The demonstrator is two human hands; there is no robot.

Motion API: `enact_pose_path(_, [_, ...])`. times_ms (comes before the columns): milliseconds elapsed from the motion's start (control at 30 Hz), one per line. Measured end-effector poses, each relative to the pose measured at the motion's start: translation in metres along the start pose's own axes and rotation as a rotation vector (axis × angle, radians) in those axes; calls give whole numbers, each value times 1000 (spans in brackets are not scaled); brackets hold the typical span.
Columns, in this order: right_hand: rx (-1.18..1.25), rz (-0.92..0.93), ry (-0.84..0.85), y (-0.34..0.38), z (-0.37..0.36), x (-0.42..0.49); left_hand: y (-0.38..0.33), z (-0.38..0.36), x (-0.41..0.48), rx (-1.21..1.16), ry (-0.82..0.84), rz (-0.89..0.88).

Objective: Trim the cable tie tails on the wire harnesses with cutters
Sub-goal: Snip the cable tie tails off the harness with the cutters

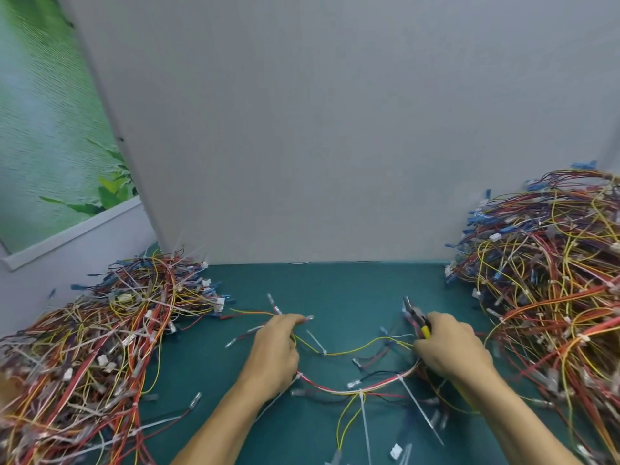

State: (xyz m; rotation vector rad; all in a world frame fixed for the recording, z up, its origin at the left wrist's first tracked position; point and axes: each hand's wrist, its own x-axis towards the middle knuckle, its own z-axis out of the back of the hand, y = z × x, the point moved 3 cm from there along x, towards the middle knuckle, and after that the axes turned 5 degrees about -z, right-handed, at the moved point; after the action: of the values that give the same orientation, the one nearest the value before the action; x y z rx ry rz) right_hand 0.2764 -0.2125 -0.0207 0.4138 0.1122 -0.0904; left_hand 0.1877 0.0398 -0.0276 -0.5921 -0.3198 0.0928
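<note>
**Two hands, a wire harness and cutters on a green bench**

Seen from above, a person's bare forearms reach in from the near edge of a bench [335, 283] covered in dark green. The left hand [275, 350] has its fingers curled and pinches the yellow and red wires at the left end of a wire harness [335, 391]. The harness sags in a loose arc across the middle of the bench to the right hand [451, 347]. That hand is closed around the yellow handles of the cutters [417, 318], and the dark tip pokes out past the knuckles toward the back edge. Whether the blades are parted is too blurred to tell.

Two long white cable tie tails [365, 427] stick out from the harness toward the near edge, between the forearms and clear of the cutters. A shorter tail [315, 342] sits on the yellow wire just beside the left hand.

A low heap of tangled harnesses [100, 347] fills the left side of the bench, and a taller heap [550, 280] fills the right side. A plain grey panel [335, 129] stands along the back edge. To its left hangs a green leafy picture [43, 112].
</note>
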Motion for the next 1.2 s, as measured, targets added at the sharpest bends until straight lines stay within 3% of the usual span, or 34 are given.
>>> enact_pose_path(133, [67,89,-147,8,13,-2,-6,5,-7,-74,49,-338])
enact_pose_path(300, [-40,93,-22,5,-5,-1,1,-6,-19,-36,225,-371])
enact_pose_path(400, [-35,86,40,-2,-14,1,-1,-2,-18,-43,80,-302])
enact_pose_path(533, [-16,83,42,-5,-16,2,9,23,-5,15,-232,-104])
enact_pose_path(633, [-14,91,51,-4,-16,1,38,52,13,219,-387,-21])
enact_pose_path(733, [-19,102,53,-4,-15,1,74,66,33,601,-218,94])
enact_pose_path(867, [-21,104,56,-4,-15,-1,93,45,41,809,122,-59])
enact_pose_path(1200, [-27,118,56,-5,-16,-2,88,50,43,877,28,-112])
